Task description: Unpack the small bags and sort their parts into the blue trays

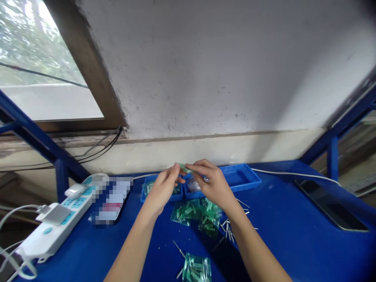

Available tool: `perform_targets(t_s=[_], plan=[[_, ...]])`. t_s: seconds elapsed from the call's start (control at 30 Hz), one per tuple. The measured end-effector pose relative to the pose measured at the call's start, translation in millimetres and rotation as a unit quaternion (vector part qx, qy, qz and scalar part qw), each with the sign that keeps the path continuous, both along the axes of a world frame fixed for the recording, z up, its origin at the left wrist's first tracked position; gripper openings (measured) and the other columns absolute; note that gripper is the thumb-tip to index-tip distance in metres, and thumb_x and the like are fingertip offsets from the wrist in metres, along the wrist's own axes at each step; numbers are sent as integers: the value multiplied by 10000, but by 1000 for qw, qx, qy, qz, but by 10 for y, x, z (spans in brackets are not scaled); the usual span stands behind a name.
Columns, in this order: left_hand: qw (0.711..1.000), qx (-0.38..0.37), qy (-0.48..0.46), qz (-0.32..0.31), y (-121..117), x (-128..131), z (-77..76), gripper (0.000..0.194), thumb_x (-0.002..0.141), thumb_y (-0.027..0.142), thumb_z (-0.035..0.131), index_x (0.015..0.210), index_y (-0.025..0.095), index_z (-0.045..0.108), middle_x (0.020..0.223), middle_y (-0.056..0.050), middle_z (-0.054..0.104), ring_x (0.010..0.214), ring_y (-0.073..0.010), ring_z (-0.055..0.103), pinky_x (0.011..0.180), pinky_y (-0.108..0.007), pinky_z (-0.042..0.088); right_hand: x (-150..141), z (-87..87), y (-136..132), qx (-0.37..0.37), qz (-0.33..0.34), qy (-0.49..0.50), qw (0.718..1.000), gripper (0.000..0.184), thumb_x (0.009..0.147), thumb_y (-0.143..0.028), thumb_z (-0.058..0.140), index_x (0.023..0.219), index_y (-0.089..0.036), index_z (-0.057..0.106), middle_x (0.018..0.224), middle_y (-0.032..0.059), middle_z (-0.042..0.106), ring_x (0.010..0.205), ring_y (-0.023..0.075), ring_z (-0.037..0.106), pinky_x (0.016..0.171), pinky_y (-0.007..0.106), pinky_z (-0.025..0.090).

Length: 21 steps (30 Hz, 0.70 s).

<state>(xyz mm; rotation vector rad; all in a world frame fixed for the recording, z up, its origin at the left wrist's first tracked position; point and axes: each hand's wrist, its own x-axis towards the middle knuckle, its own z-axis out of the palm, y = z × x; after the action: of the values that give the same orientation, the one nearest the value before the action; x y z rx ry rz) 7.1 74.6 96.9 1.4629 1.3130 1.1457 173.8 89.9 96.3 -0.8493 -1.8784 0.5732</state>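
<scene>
A small translucent green bag (184,168) is pinched between the fingertips of my left hand (164,185) and my right hand (212,183). Both hands are raised over the blue trays, and the fingers hide most of the bag. Beneath my left hand, a blue tray (143,197) holds green bags. Behind my right hand, a longer blue tray (242,174) has clear plastic (193,185) in its left part. Several filled green bags (188,211) lie below the hands. Loose thin metal pins, resembling blind rivets (229,232), are scattered near my right forearm.
Another filled green bag (196,270) lies at the front edge of view beside loose pins. To the left are a white power strip (55,231) with chargers and a lit phone (113,201). A dark phone (331,205) lies at right. A wall (211,78) rises behind.
</scene>
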Motion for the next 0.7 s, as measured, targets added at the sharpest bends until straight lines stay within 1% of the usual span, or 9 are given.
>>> perform_targets(t_s=[0.07,0.13,0.2,0.27,0.33,0.4,0.47,0.57,0.7], plan=[[1000,7,-16,-3,28,-38,3,310,847,442,486,860,161,618,816,-39,645,733,-164,602,670,-267,441,-17,-24,-1,24,19,-41,999,465,811,-51,433,1164,-300,606,1008,44,602,920,151,574,828,328,475],[999,8,-47,6,44,-59,20,264,803,411,549,820,153,607,769,-27,630,715,-160,603,655,-249,437,-44,-56,-5,30,31,-67,997,529,812,-26,401,1224,-319,554,1084,42,585,993,153,563,870,335,474],[995,-16,-95,17,51,-74,38,321,803,450,526,824,139,602,761,-42,625,703,-172,611,661,-264,450,-78,-88,-16,35,23,-97,994,534,818,-27,390,1246,-312,535,1170,53,550,1082,170,528,914,359,459],[995,-21,-93,11,63,-116,38,357,816,472,487,849,134,597,766,-50,623,684,-175,606,666,-282,457,-108,-109,-32,39,13,-133,990,520,824,-37,393,1251,-299,532,1244,64,506,1146,191,487,945,382,441],[1000,13,1,-7,90,-215,10,310,818,441,489,823,149,591,720,-25,602,663,-166,584,651,-273,442,-118,-107,-47,32,24,-167,985,500,836,-49,397,1250,-295,533,1261,65,496,1156,197,479,952,390,436],[988,48,142,-26,133,-371,-40,250,812,397,498,749,170,581,637,9,558,626,-155,550,611,-253,413,-92,-73,-56,18,40,-184,982,462,851,-80,415,1243,-291,536,1214,60,537,1120,193,502,945,389,440],[964,46,259,-49,180,-542,-101,225,817,365,474,735,185,582,592,24,536,579,-147,526,577,-243,386,-21,-14,-57,1,44,-186,982,414,864,-127,442,1236,-278,540,1150,58,578,1072,190,529,937,389,443],[922,10,383,-61,237,-688,-202,187,805,302,465,867,218,621,661,4,617,627,-170,578,596,-250,389,151,86,-48,-24,18,-180,983,384,876,-187,463,1246,-265,527,1105,64,598,1020,194,553,904,390,457],[862,-20,501,-70,275,-572,-361,225,776,209,478,870,273,672,872,-31,695,820,-228,636,669,-286,414,393,152,-38,-59,-36,-201,977,397,893,-288,456,1287,-249,487,1131,84,600,1037,226,559,898,422,454]])
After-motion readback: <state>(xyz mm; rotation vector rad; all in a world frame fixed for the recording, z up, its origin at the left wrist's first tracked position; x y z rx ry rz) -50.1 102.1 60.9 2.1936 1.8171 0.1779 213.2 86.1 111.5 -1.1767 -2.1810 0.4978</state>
